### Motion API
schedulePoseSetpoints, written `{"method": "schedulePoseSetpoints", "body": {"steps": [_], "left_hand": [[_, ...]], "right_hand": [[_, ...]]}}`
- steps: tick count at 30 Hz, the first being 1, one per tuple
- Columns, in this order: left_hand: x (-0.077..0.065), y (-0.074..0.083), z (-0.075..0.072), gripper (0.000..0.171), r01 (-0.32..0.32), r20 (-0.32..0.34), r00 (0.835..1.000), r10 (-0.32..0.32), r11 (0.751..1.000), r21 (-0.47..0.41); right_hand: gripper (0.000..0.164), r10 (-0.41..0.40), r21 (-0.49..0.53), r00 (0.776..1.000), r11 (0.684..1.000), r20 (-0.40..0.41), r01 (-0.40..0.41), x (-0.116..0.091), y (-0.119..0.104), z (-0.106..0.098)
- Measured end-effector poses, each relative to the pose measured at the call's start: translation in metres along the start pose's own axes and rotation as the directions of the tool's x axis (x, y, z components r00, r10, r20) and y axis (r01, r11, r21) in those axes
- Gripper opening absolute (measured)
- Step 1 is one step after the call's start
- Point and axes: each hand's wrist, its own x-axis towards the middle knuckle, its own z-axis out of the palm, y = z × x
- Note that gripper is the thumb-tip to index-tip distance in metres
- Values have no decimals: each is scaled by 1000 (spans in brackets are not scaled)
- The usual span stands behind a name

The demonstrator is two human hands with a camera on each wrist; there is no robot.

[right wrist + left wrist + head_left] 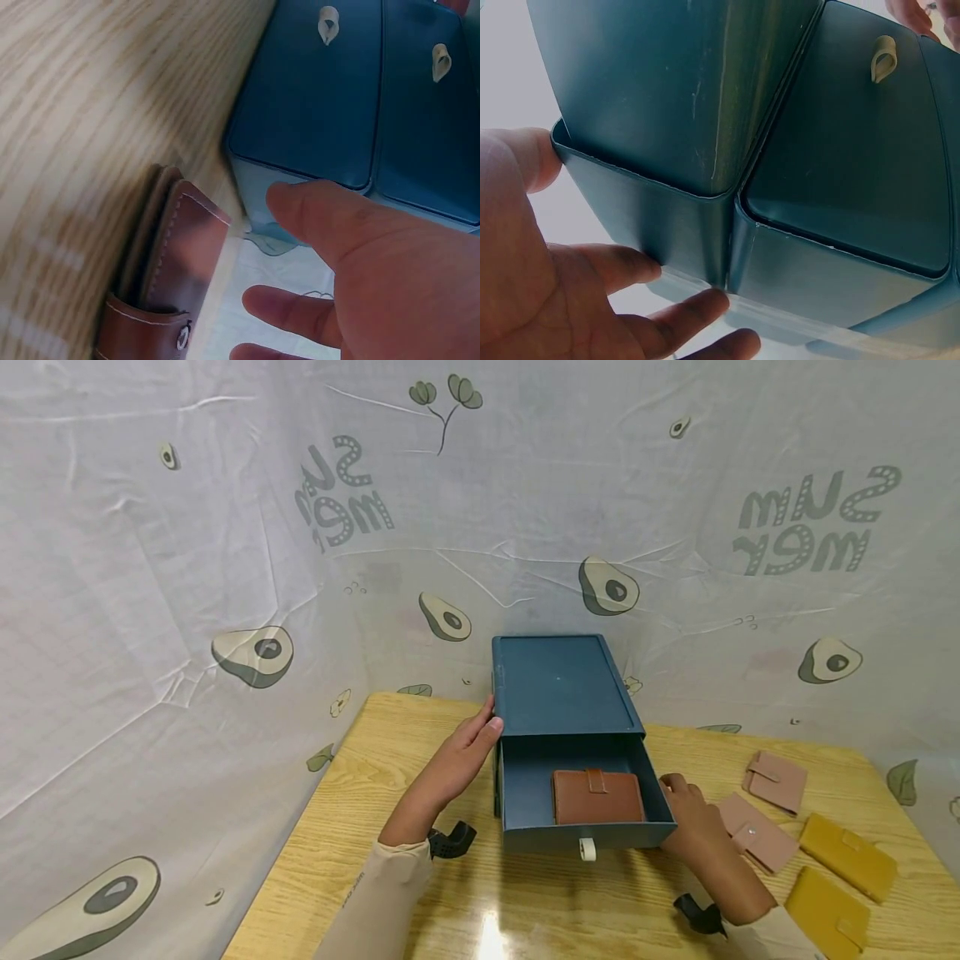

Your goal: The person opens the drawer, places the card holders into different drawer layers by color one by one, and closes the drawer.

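A dark blue drawer cabinet stands on the table, its top drawer pulled out. Inside that drawer lies a brown wallet with a strap. My left hand rests against the cabinet's left side, fingers spread, as the left wrist view also shows. On the other side, my right hand is beside the pulled-out drawer. In the right wrist view its thumb lies at the cabinet's side and the other fingers extend, holding nothing visible. Near it a brown wallet with a snap strap sits on the table.
Two pink wallets and two yellow wallets lie on the table's right side. Lower drawers are closed, with beige pull loops. A printed cloth hangs behind the table.
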Motion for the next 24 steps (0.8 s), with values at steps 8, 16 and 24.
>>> {"method": "schedulePoseSetpoints", "body": {"steps": [8, 16, 24], "left_hand": [[0, 0, 0, 67, 11, -3, 1000, -11, 1000, 0], [1, 0, 0, 67, 3, -4, 1000, -3, 1000, -2], [1, -1, 0, 67, 5, 3, 1000, -5, 1000, -1]], "right_hand": [[52, 13, 42, 1000, 999, 20, -14, -2, -1, 5], [57, 25, 90, 1000, 996, -15, -24, -2, 2, 15], [60, 39, 85, 999, 996, -27, -37, -1, 5, 23]]}}
